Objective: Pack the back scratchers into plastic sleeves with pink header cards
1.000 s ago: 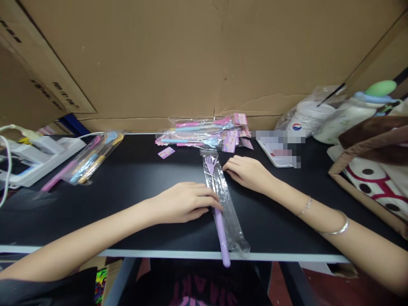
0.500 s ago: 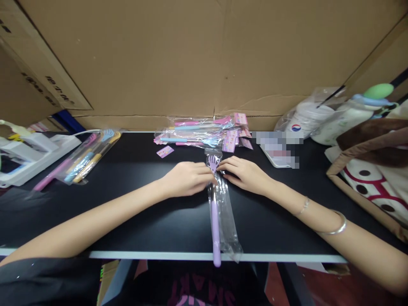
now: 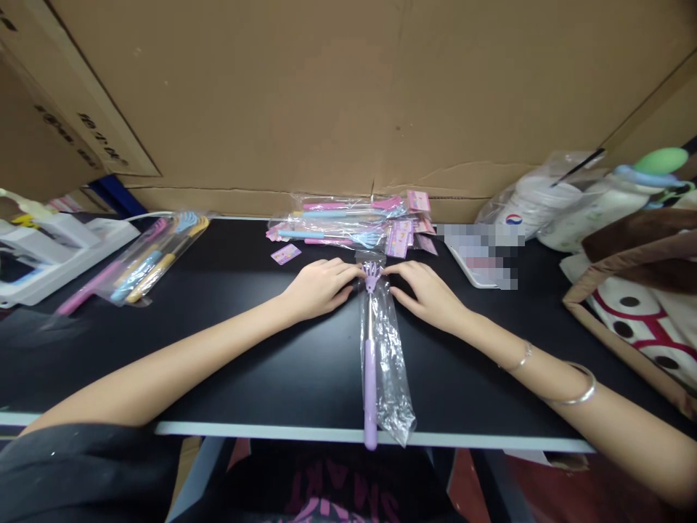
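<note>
A purple back scratcher (image 3: 370, 378) lies upright in the view, its hand-shaped head (image 3: 372, 277) away from me and its handle end over the table's front edge. A clear plastic bag (image 3: 393, 378) lies along its right side and around its head. My left hand (image 3: 324, 289) is at the left of the head, fingertips touching the bag's edge, thumb apart from the fingers. From the right, my right hand (image 3: 428, 294) reaches the other side of the head with its index finger stretched out and thumb apart. Neither hand grips anything.
Several bagged back scratchers with cards (image 3: 348, 225) lie at the back, near a small purple card (image 3: 286, 253). More bagged back scratchers (image 3: 152, 261) and a power strip (image 3: 70, 254) are left. A phone (image 3: 473, 261), bagged cup (image 3: 539, 203), bottle (image 3: 604, 203) and cloth bag (image 3: 642, 290) stand right.
My hands have moved apart slightly from over the back scratcher's neck, uncovering its head and shaft. The fingers now sit at either side of the head. The view has shifted slightly.
</note>
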